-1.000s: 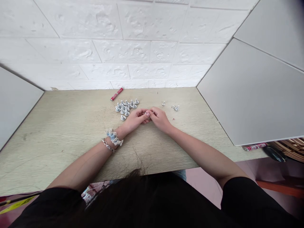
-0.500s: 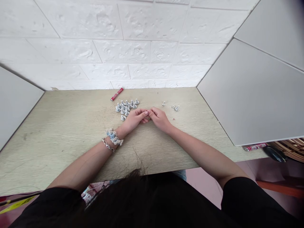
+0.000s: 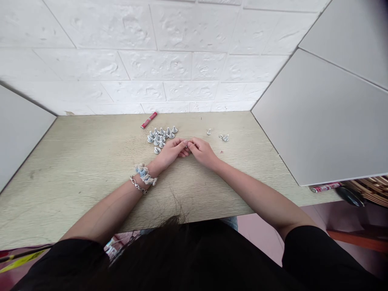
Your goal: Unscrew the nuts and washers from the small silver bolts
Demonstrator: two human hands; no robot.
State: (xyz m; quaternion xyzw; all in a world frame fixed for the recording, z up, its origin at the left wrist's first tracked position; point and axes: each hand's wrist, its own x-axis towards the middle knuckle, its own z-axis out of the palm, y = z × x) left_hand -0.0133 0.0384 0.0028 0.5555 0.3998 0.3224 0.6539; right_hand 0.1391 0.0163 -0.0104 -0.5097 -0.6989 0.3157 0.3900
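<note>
My left hand (image 3: 172, 152) and my right hand (image 3: 202, 152) meet over the table, fingers closed and thumbs almost touching. Between the fingertips a tiny greyish bit shows; the fingers hide most of it, so I cannot make out its kind. Just beyond my left hand stands a cluster of silver bolts (image 3: 157, 137) with washers, several of them, threaded ends up. One bolt (image 3: 157, 150) sits a little apart, close to my left wrist. Past my right hand are a single bolt (image 3: 209, 131), another bolt with a washer (image 3: 226, 138) and a small nut (image 3: 221, 136) beside it.
A red tube-shaped packet (image 3: 149, 120) lies behind the bolts on the wooden table (image 3: 91, 161). White brick-patterned wall (image 3: 176, 64) closes the back, with grey panels (image 3: 327, 121) at either side. At the right edge are another red packet (image 3: 325, 187) and a wicker item (image 3: 371, 189).
Both hands stay in the same place. Only the fingertips and thumbs have shifted slightly, with the thumbs a touch further apart. The bolts on the table have not moved.
</note>
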